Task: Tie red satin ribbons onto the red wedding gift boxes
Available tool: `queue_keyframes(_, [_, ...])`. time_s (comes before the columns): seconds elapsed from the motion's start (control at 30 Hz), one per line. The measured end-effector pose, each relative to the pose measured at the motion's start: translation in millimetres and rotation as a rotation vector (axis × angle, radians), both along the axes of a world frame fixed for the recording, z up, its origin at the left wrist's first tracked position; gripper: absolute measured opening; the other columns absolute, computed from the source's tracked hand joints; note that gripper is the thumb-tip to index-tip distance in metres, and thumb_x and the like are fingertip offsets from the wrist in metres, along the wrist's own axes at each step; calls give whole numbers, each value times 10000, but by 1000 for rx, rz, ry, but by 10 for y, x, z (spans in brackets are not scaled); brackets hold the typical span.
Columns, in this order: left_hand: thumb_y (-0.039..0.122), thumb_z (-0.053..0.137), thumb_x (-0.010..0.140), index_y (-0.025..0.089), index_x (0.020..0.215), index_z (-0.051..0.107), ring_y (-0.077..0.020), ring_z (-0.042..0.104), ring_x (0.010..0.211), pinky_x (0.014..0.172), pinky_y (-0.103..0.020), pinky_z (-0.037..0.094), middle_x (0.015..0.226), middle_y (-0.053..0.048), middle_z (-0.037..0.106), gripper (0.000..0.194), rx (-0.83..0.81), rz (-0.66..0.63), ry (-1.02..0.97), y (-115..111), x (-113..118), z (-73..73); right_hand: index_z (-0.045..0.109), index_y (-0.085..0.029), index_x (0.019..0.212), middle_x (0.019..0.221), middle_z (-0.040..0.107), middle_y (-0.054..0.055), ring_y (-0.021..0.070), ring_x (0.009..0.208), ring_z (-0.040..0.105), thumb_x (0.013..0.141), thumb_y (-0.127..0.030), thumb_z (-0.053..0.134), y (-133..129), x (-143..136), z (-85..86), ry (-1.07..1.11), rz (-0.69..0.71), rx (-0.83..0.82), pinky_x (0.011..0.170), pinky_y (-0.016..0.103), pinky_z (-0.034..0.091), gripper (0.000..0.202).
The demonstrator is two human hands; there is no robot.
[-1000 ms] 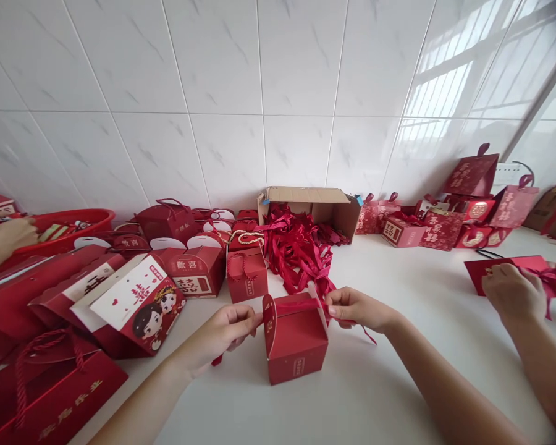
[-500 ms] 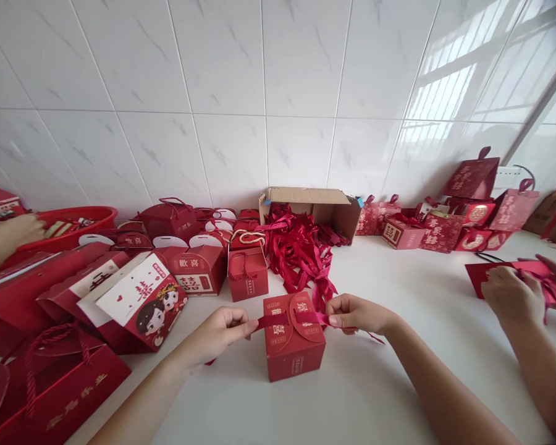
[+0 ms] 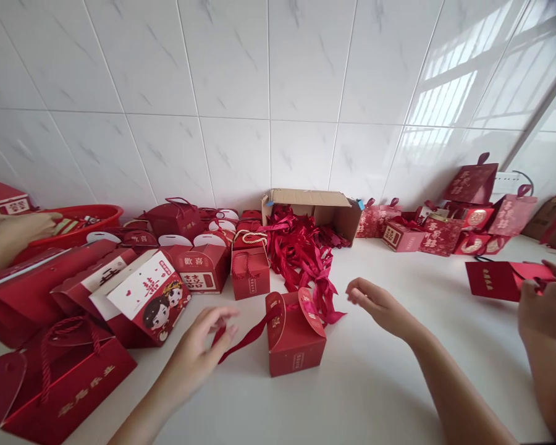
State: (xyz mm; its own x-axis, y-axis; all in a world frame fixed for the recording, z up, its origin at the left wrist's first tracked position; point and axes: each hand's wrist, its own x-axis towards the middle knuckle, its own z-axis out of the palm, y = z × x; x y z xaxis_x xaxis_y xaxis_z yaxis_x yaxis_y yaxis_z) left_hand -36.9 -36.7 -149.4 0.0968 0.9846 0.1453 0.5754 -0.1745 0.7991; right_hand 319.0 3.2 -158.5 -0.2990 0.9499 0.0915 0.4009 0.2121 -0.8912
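A small red gift box (image 3: 296, 349) stands on the white counter (image 3: 361, 383) between my hands. Its two rounded top flaps stand apart. A red ribbon (image 3: 248, 337) threaded through the flaps trails slack to the left, down to the counter. My left hand (image 3: 201, 352) hovers just left of the box with fingers spread, the ribbon's loose end lying by its fingertips. My right hand (image 3: 375, 303) is lifted to the right of the box, fingers apart and holding nothing.
A cardboard carton (image 3: 315, 207) spills red ribbons (image 3: 301, 253) behind the box. Several red gift boxes and bags (image 3: 143, 296) crowd the left side; more (image 3: 467, 216) stand at the back right. Another person's hand (image 3: 544, 306) works on a flat red bag; a third hand (image 3: 13, 232) is by a red basin.
Both my hands have let go of the ribbon and pulled away from the box. The ribbon has gone slack and the top flaps have sprung apart.
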Motion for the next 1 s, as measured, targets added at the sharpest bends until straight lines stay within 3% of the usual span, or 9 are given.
queue_keyframes(0.07, [505, 527, 832, 255, 966, 701, -289, 595, 1061, 930, -344, 455, 1060, -72, 691, 333, -78, -45, 26, -168, -18, -85, 603, -190, 905, 686, 554, 13, 153, 657, 502, 918, -601, 389, -171, -43, 63, -67, 85, -45, 643, 279, 410, 463])
queue_keyframes(0.17, [497, 553, 819, 294, 1033, 713, -323, 599, 1068, 932, -376, 441, 1074, -70, 703, 335, -234, -100, 59, -327, 31, -222, 613, -193, 986, 557, 545, -10, 134, 519, 496, 937, -605, 323, -361, -221, 76, -188, 262, -173, 565, 263, 419, 507])
queue_keyframes(0.23, [474, 552, 821, 317, 1094, 686, -335, 607, 1054, 912, -393, 435, 1074, -71, 703, 342, -260, -122, 95, -342, 94, -276, 583, -207, 1016, 505, 535, -26, 133, 479, 491, 934, -628, 294, -407, -359, 23, -239, 271, -234, 555, 262, 423, 517])
queue_keyframes(0.33, [434, 526, 836, 278, 1106, 657, -329, 630, 962, 845, -392, 442, 966, -91, 701, 338, -271, -112, 100, -264, 189, -280, 542, -207, 966, 446, 499, -45, 127, 421, 442, 906, -692, 223, -393, -527, -104, -195, 166, -324, 531, 268, 417, 584])
queue_keyframes(0.4, [405, 536, 827, 240, 1122, 627, -298, 630, 904, 823, -376, 446, 945, -91, 679, 350, -265, -64, 1, -192, 235, -244, 529, -200, 912, 483, 508, -39, 115, 414, 409, 890, -716, 195, -372, -612, -173, -47, 67, -330, 508, 265, 391, 615])
queue_keyframes(0.57, [393, 573, 830, 243, 1307, 474, -219, 583, 1022, 882, -322, 444, 1156, -68, 598, 510, -169, 44, -604, -85, 311, -88, 596, -193, 872, 886, 603, 52, 149, 699, 557, 842, -693, 445, -330, -742, -170, 584, -166, -248, 570, 259, 422, 524])
queue_keyframes(0.67, [488, 583, 833, 199, 1260, 536, -215, 570, 1040, 841, -304, 469, 1144, -80, 609, 518, -151, 83, -863, -51, 350, -5, 645, -223, 964, 937, 632, 55, 181, 794, 603, 782, -614, 619, -285, -739, -82, 879, -227, -221, 662, 296, 480, 432])
queue_keyframes(0.8, [476, 672, 777, 176, 1091, 661, -188, 605, 928, 768, -273, 484, 1070, -74, 661, 435, -164, 103, -989, 10, 399, 33, 693, -217, 865, 814, 655, 27, 154, 735, 611, 729, -483, 739, -232, -637, 34, 939, -255, -147, 671, 277, 497, 303])
queue_keyframes(1.0, [455, 748, 701, 138, 770, 703, -195, 645, 790, 712, -284, 494, 786, -54, 700, 328, -143, 115, -984, 51, 455, 51, 713, -219, 824, 793, 670, 30, 149, 763, 622, 769, -427, 720, -231, -462, 112, 907, -314, -35, 666, 247, 510, 215])
